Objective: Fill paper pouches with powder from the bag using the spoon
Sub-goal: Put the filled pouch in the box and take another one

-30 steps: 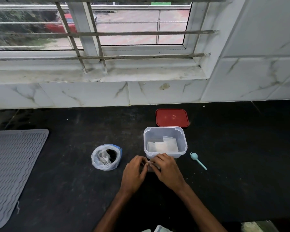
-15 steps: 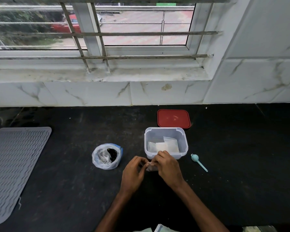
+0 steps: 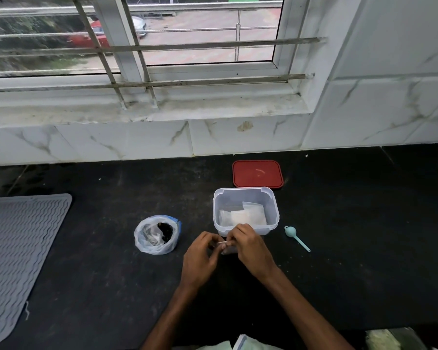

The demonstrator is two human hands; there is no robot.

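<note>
L hand [image 3: 200, 258] + R hand [image 3: 250, 248] both pinch paper pouch [image 3: 226, 246] top edge, just near of tub [image 3: 275, 210] | pouch prob light, floppy, tears easy: hold rim corners | spoon [image 3: 296, 238] loose, right

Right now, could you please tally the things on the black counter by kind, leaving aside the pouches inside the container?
Clear container: 1
Red lid: 1
Powder bag: 1
Teal spoon: 1
Grey mat: 1
Pouch held by left hand and right hand: 1
Total: 6
</note>
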